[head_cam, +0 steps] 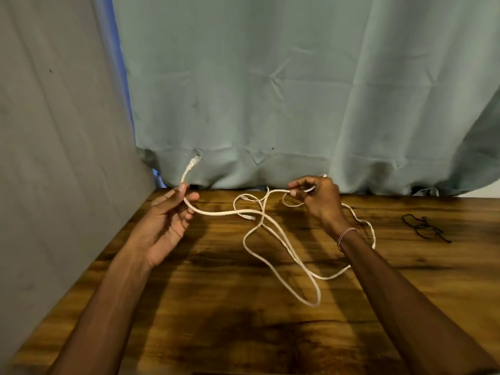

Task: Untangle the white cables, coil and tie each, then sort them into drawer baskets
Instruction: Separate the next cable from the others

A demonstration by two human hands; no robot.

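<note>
A dark-grained wooden table [205,307] is backed by a grey-green curtain [270,90]. Nearest, loose loops of the white cables [284,247] are spread on the wood at centre. Farther left, the left hand [167,220] is held half open, one cable pinched between thumb and fingertips, its plug [195,160] raised. Farther right, the right hand [316,201] is closed on another strand. At far right lies a black string [424,227], its form hard to make out.

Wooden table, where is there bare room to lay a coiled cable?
Free: wooden table near edge between the forearms, and right front below the black ties. Crowded: centre, where white cables loop between left hand and right hand.
</note>
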